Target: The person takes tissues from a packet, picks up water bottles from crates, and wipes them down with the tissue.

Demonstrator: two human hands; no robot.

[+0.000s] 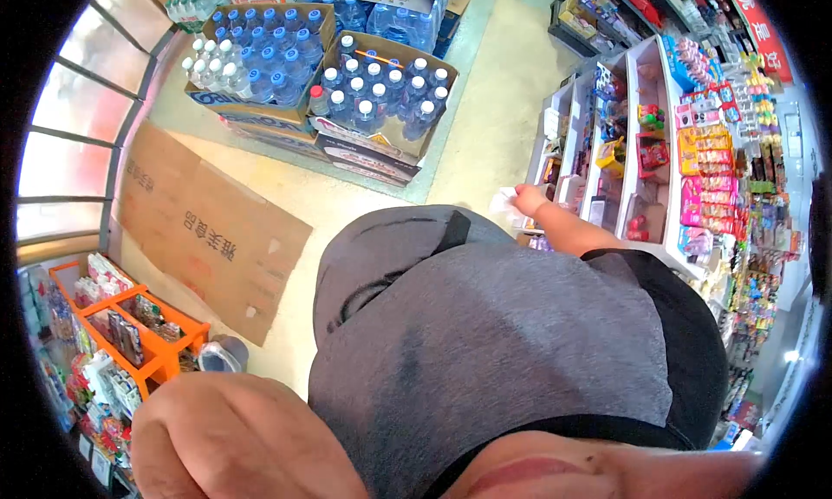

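My right hand (528, 201) reaches out at the right, beside the white snack shelving. Its fingers are closed on a crumpled white tissue (503, 205), which looks thin and soft. The shelf bays near it hold small packets, among them a yellow packet (611, 157). At the lower left, very close to the camera, bare skin of my bent left arm (247, 438) fills the corner. No fingers can be made out there, and my left hand is outside the picture.
Ahead stand cardboard trays of bottled water (286, 61) and darker capped bottles (377, 96). Flattened cardboard (217, 230) lies on the floor at the left. An orange rack (156, 347) and a small bin (223, 355) stand nearby. Hanging snack bags (711, 191) line the right.
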